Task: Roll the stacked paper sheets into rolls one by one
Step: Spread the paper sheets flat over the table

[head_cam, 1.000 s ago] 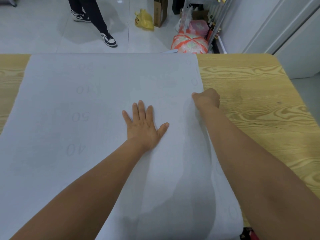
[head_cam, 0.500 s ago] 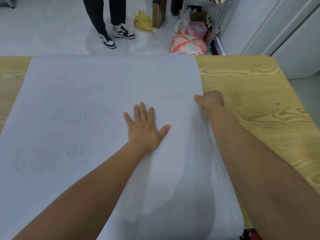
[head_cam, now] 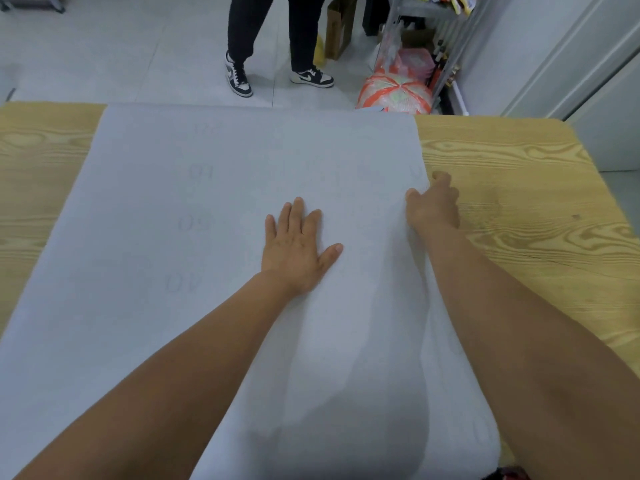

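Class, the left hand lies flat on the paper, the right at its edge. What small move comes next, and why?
Likely curl the edge leftward, starting a roll: the right hand pinches the paper at its edge, the left hand holds it flat; nothing is rolled.

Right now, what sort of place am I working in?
Probably an indoor workroom or storeroom. There is a wooden table covered by large paper sheets, a pale tiled floor, and a metal rack against the wall with bags and boxes piled in and around it.
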